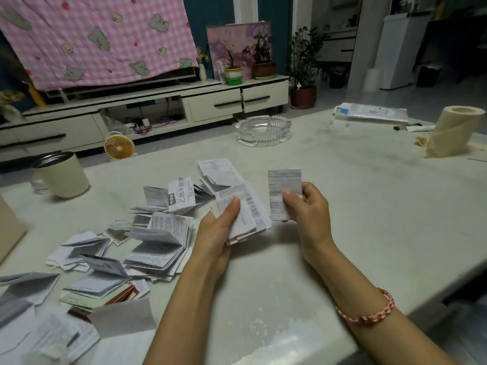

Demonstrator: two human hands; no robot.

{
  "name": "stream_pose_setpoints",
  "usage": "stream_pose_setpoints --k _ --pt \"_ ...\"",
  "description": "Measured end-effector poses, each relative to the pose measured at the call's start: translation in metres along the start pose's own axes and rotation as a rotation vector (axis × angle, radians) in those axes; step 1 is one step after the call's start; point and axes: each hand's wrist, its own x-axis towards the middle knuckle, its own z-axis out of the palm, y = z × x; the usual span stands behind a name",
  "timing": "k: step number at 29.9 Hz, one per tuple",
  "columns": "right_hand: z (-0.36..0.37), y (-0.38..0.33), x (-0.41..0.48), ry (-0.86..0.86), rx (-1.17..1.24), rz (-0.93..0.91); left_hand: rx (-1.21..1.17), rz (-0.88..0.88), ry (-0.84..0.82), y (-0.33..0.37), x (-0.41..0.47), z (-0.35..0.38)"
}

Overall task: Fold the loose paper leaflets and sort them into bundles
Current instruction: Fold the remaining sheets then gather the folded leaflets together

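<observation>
L hand [216, 233]: fingers [232, 206] curl round a bundle [247, 217] of folded leaflets above the counter [355, 196]; R hand [308, 212] pinches one leaflet [283, 188] just beside it. To the L lies a loose pile [158, 241], w/ cup [63, 175], ashtray [263, 130] & tissue roll [453, 133] further back, well apart.

pink checked blanket [100, 40], white printed leaflets [158, 241], pink braided bracelet [369, 312].

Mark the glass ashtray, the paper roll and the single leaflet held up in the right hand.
glass ashtray [263, 140]: head view, on its near rim.
paper roll [459, 126]: head view, on its outer side wall.
single leaflet [284, 180]: head view, on its printed upper half.
</observation>
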Motion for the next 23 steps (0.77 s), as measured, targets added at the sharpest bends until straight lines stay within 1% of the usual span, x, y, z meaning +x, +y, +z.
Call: stream_pose_setpoints --k 2,4,9,14,18,23 --pt "-0.001 -0.002 -0.005 -0.054 -0.016 -0.05 0.072 0.047 0.021 -0.003 0.0 0.001" --pt "0.0 0.001 -0.007 -0.085 -0.098 -0.11 0.088 0.078 0.037 -0.003 0.0 0.001" --pt "-0.002 0.006 -0.006 -0.028 -0.361 -0.234 0.069 0.063 0.034 -0.002 0.002 -0.001" --pt "0.001 0.003 -0.011 -0.044 -0.333 -0.282 0.034 0.047 0.015 -0.004 0.003 -0.001" --pt "0.0 0.002 -0.013 0.028 -0.29 -0.345 0.018 0.066 0.068 -0.004 0.006 -0.003" --pt "0.002 0.005 -0.013 -0.048 -0.365 -0.35 0.042 0.08 0.049 -0.005 0.006 -0.002"
